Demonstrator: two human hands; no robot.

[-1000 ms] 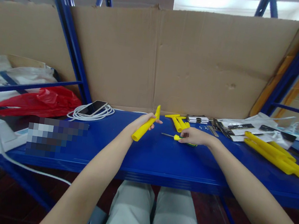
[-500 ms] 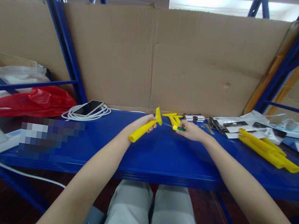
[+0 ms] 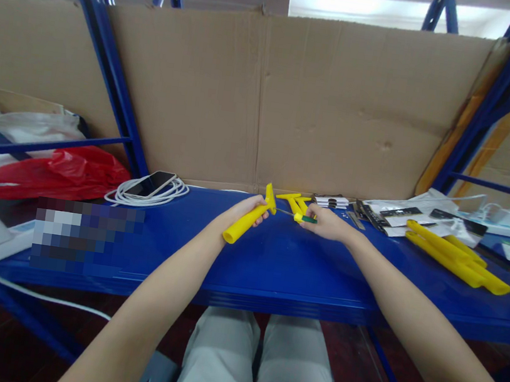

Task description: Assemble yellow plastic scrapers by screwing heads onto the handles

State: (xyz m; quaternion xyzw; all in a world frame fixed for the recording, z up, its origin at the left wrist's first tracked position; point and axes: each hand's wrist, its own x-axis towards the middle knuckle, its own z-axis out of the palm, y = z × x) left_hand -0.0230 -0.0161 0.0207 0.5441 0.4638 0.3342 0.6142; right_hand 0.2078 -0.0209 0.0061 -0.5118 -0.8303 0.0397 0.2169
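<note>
My left hand point(image 3: 256, 209) is closed around a yellow T-shaped scraper point(image 3: 245, 222), its round handle slanting toward me and its crosswise head at the far end. A screwdriver point(image 3: 308, 219) with a yellow and green handle is gripped in my right hand point(image 3: 329, 224). Its thin shaft points left and reaches the scraper's head; whether the tip sits in a screw is too small to see. Just behind my right hand, more yellow T-shaped pieces point(image 3: 295, 200) lie on the blue tabletop point(image 3: 272, 269).
Yellow tubes point(image 3: 459, 257) and flat black-and-white packets point(image 3: 403, 217) lie to the right. Small stacked packs point(image 3: 331, 200) and metal blades point(image 3: 355, 219) are at the back. On the left are a phone point(image 3: 154, 183) on a coiled white cable and a red bag point(image 3: 58, 170). Cardboard point(image 3: 343, 102) walls the back.
The near end of the scraper's handle has shifted slightly right. Both hands otherwise stay in place, with the screwdriver still against the scraper's head.
</note>
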